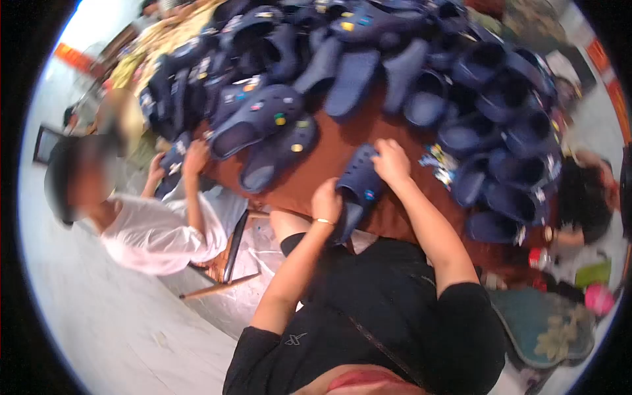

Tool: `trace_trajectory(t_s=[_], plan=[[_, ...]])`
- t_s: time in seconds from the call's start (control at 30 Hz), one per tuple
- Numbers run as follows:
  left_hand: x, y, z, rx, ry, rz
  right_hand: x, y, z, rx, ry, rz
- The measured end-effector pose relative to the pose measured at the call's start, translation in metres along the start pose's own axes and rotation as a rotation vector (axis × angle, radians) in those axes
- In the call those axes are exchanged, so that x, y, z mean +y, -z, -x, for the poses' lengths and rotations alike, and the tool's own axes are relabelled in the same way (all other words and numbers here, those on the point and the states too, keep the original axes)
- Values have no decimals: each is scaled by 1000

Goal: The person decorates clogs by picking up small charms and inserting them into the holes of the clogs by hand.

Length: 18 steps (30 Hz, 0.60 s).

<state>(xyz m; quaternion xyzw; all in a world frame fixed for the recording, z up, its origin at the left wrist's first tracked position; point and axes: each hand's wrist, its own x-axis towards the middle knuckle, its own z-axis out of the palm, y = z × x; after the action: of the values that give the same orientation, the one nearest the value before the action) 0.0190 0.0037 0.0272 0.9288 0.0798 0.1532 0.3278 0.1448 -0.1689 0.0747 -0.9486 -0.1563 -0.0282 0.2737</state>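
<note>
A navy blue clog (361,176) with round holes and a small light-blue charm is held between my two hands at the table's near edge. My left hand (326,199) is wrapped round its side by the opening. At the toe end, my right hand (391,160) has its fingers closed against the clog's upper; what else may be in them is hidden. Right of that hand lies a small heap of colourful charms (437,164) on the brown tabletop (296,192). Two decorated clogs (280,149) rest on the table to the left.
A big pile of navy clogs (352,82) covers the back of the table, and more clogs (503,155) are stacked on the right. A person in a white shirt (164,237) sits at the left, holding a clog. Another person in black (582,201) is at the right.
</note>
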Motion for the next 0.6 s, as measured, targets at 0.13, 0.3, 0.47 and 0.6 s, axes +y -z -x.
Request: trace_trajectory(t_s=[0.13,0.3,0.47,0.6], plan=[[4,2,-1,-14,60,37,14,-11,1,68,-178,-220],[7,5,-2,-36,81,76,20,-5,-20,-152,-289,-273],[4,1,-2,21,-9,-21,49,-19,-34,-381,-273,-496],[9,4,-4,-29,53,18,56,0,-29,-367,-571,-878]])
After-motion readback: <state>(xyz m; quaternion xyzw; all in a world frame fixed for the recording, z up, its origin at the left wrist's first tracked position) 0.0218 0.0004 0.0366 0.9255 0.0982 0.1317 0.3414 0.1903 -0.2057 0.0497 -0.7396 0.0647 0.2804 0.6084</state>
